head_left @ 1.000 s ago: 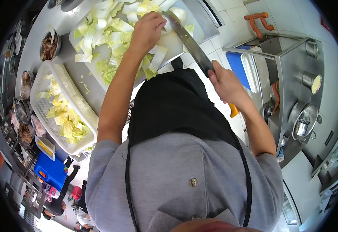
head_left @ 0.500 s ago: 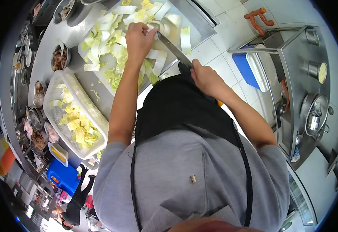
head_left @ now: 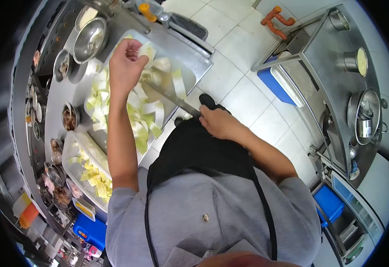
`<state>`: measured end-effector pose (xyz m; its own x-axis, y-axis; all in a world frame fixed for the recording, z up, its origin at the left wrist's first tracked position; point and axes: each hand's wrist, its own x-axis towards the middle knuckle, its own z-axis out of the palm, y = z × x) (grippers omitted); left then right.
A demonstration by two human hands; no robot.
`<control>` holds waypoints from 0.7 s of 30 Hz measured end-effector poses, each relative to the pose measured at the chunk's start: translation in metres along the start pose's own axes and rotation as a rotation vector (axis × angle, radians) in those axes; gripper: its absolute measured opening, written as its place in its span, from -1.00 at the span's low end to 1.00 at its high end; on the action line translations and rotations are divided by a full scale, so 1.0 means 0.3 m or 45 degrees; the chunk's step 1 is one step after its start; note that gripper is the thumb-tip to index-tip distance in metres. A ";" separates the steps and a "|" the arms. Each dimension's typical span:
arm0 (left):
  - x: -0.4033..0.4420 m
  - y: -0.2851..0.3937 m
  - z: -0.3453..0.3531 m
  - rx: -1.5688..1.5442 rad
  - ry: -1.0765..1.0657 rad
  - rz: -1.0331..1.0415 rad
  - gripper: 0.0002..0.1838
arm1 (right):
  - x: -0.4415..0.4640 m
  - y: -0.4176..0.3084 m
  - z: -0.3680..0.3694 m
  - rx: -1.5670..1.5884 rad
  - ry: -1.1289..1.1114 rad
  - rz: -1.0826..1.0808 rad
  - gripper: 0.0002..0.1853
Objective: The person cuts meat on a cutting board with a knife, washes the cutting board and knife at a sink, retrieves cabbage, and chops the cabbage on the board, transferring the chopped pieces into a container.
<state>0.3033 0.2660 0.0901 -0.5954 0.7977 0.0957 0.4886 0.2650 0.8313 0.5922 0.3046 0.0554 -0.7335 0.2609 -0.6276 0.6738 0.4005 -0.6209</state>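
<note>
My right hand (head_left: 219, 123) is wrapped around the handle of a kitchen knife (head_left: 173, 97). The blade slants up and left, its far end among cut pieces of pale cabbage. Above the cabbage pile (head_left: 98, 95), my left hand (head_left: 126, 62) is closed, with a pale cabbage piece (head_left: 146, 50) at its fingertips. Thick white stalk pieces (head_left: 162, 65) lie on the cutting board (head_left: 184, 71), close to the blade. Part of the board is hidden beneath the leaves and my left forearm.
To the left, a white plastic basket (head_left: 72, 144) holds yellowish leaves. Metal bowls (head_left: 89, 41) and a small bowl of dark food (head_left: 69, 116) stand along the counter. A steel table (head_left: 332, 58) with pots is at right. Orange pipes (head_left: 274, 21) rise from the tiled floor.
The view has shifted, bringing more of the counter's far end into sight. My left hand has lifted away from the blade with a cabbage piece. The knife stays in my right hand.
</note>
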 end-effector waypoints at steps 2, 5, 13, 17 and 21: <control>0.103 0.064 0.049 0.022 -0.108 0.164 -0.70 | 0.016 0.023 -0.021 0.013 -0.020 -0.024 -0.72; 0.301 0.121 0.167 0.406 -0.218 0.299 -0.71 | 0.021 0.057 -0.021 0.046 -0.008 -0.137 -0.73; 0.367 0.179 0.077 0.691 -0.340 0.224 -0.63 | -0.069 0.041 -0.149 -0.014 -0.059 -0.036 -0.74; 0.209 -0.070 0.041 0.384 -0.971 0.475 -0.59 | -0.126 0.115 -0.166 0.017 -0.006 -0.017 -0.77; 0.143 -0.179 0.072 0.592 -1.019 0.413 -0.39 | -0.213 0.122 -0.237 0.148 0.036 0.064 -0.80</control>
<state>0.2654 0.2976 0.0377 0.1366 0.9557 -0.2608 0.8568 0.0182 0.5153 0.6574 0.3650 0.1064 -0.6998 0.3030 -0.6469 0.7143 0.2821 -0.6405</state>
